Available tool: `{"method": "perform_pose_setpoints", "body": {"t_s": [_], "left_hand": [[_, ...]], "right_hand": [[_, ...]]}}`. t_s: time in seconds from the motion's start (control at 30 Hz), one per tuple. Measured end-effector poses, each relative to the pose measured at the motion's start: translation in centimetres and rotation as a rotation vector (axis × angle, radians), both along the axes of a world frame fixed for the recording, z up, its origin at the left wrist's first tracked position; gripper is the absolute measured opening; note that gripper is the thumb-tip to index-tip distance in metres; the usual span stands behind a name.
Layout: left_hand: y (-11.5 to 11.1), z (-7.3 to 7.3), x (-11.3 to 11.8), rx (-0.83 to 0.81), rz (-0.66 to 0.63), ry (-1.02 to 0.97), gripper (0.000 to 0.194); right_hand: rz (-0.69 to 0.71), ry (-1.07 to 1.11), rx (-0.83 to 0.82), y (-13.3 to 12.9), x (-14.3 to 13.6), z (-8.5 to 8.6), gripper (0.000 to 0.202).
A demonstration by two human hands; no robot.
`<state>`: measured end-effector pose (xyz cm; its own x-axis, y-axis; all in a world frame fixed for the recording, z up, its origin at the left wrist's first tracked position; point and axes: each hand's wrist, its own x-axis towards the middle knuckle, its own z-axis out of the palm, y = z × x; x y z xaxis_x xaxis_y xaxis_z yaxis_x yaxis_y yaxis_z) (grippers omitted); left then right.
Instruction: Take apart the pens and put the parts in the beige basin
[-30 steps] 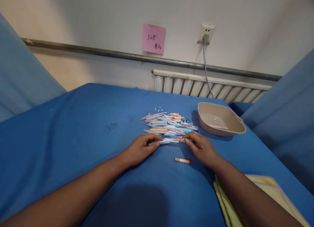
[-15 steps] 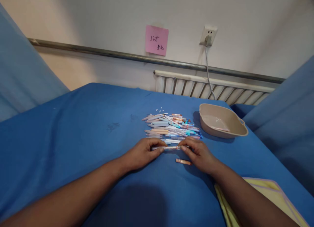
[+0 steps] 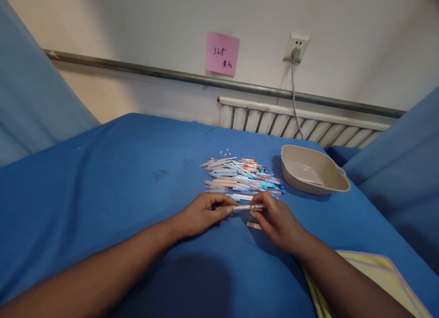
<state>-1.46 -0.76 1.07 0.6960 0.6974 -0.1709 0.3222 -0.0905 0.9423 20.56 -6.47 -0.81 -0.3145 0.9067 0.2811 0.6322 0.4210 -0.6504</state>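
A slim, whitish pen (image 3: pixel 243 208) with a clear, patterned right part lies level between my two hands, just above the blue cloth. My left hand (image 3: pixel 206 212) pinches its left end between thumb and fingers. At its right end, my right hand (image 3: pixel 274 222) is closed with thumb and fingertips on the barrel. An orange pen part (image 3: pixel 254 225) rests on the cloth below, partly covered by my right hand. Directly beyond my hands lies a pile of pen parts (image 3: pixel 226 173) in white, pale blue, orange and clear plastic. Several tiny white tips (image 3: pixel 225 152) sit behind the pile.
To the right of the pile stands a beige plastic basin (image 3: pixel 298 183) with a thin pen-like piece inside. A yellow cloth (image 3: pixel 366 274) lies under my right forearm. Behind the blue-covered table (image 3: pixel 154 144) are a radiator (image 3: pixel 254 120), a metal pipe and a plugged-in cable.
My right hand has shifted its hold on the pen, its fingers more curled and the thumb lower. It now covers more of the orange part. The view has shifted slightly.
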Motion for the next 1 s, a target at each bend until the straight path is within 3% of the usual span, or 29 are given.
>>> {"method": "perform_pose_setpoints", "body": {"t_s": [0.2,0.37,0.53,0.73,0.8,0.93,1.0], "left_hand": [[-0.38,0.21,0.05,0.034,-0.063,-0.025,0.029],[-0.21,0.35,0.07,0.105,-0.01,0.005,0.026],[-0.06,0.35,0.03,0.156,0.001,-0.011,0.024],[0.16,-0.1,-0.1,0.073,0.011,-0.014,0.025],[0.21,-0.22,-0.09,0.006,0.03,-0.031,0.026],[0.2,-0.18,-0.07,-0.087,0.056,-0.087,0.026],[0.16,-0.1,-0.1,-0.099,0.057,-0.088,0.026]], "right_hand": [[0.013,-0.211,0.081,0.22,0.24,-0.34,0.006],[-0.02,-0.072,0.083,0.0,0.09,-0.13,0.006],[0.006,-0.078,0.043,0.02,0.13,-0.07,0.009],[-0.009,0.142,-0.117,-0.1,-0.25,-0.39,0.021],[-0.023,0.15,-0.071,-0.13,-0.24,-0.36,0.024],[0.014,0.0,0.126,-0.01,0.11,0.0,0.004],[0.016,-0.065,0.161,0.09,0.22,0.11,0.007]]}}
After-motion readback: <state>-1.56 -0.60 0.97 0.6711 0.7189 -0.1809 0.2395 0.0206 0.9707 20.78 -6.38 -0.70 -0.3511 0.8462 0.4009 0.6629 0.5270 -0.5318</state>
